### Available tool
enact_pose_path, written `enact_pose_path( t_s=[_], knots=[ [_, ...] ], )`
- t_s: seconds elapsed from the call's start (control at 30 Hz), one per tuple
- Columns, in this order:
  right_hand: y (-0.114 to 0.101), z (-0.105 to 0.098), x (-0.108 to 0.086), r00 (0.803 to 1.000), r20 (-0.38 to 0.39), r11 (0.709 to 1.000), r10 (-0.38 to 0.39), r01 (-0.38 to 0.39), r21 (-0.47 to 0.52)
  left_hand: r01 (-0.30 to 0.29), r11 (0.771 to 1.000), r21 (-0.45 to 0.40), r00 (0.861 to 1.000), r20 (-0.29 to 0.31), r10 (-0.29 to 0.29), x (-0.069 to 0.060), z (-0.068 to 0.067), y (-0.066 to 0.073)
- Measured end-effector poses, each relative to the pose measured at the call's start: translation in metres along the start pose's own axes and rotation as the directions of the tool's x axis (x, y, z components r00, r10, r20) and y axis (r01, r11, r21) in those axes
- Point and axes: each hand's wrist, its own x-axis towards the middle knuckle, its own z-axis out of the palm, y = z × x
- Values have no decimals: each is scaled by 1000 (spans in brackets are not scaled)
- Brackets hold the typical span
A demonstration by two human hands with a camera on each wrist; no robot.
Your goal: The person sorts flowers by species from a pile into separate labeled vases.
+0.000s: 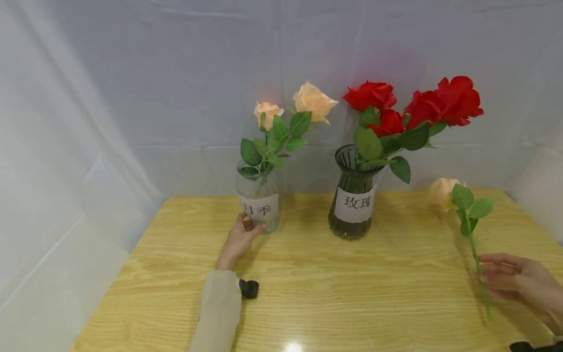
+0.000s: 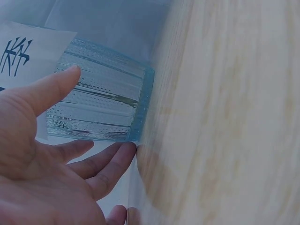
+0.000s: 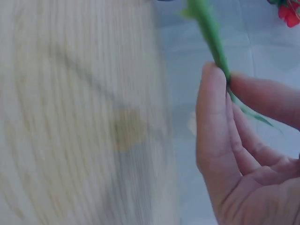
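On the left, a clear glass vase (image 1: pixel 259 185) with a white label (image 1: pixel 261 208) holds two peach roses (image 1: pixel 313 101). At its lower left side is my left hand (image 1: pixel 239 240), thumb across the front. In the left wrist view the fingers are loosely extended beside the vase base (image 2: pixel 108 101), fingertips at its edge, not wrapped round it. My right hand (image 1: pixel 516 281) pinches the green stem (image 3: pixel 213 37) of a single peach rose (image 1: pixel 444 192) between thumb and fingers. This rose is held over the right of the table, bloom upward.
A dark glass vase (image 1: pixel 352 183) with a white label stands right of the clear one, holding several red roses (image 1: pixel 459 100) that lean right. Both vases stand near the back edge of the wooden table (image 1: pixel 308 293). Pale cloth (image 1: pixel 198 73) hangs behind.
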Motion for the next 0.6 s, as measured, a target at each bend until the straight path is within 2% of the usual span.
enact_pose_path(
  t_s=[0.23, 0.47, 0.6],
  knots=[
    [4, 13, 1, 993, -85, 981, -85, 99, 169, 2, 1000, 4, 1000, -2, -2, -1, 0, 1],
    [6, 26, -1, 976, -91, 924, -196, 216, 317, 1, 1000, 4, 1000, -4, -1, -1, 0, 2],
    [4, 33, -1, 968, -112, 890, -227, 252, 380, -1, 1000, 2, 1000, -6, 1, -2, 0, 2]
  ],
)
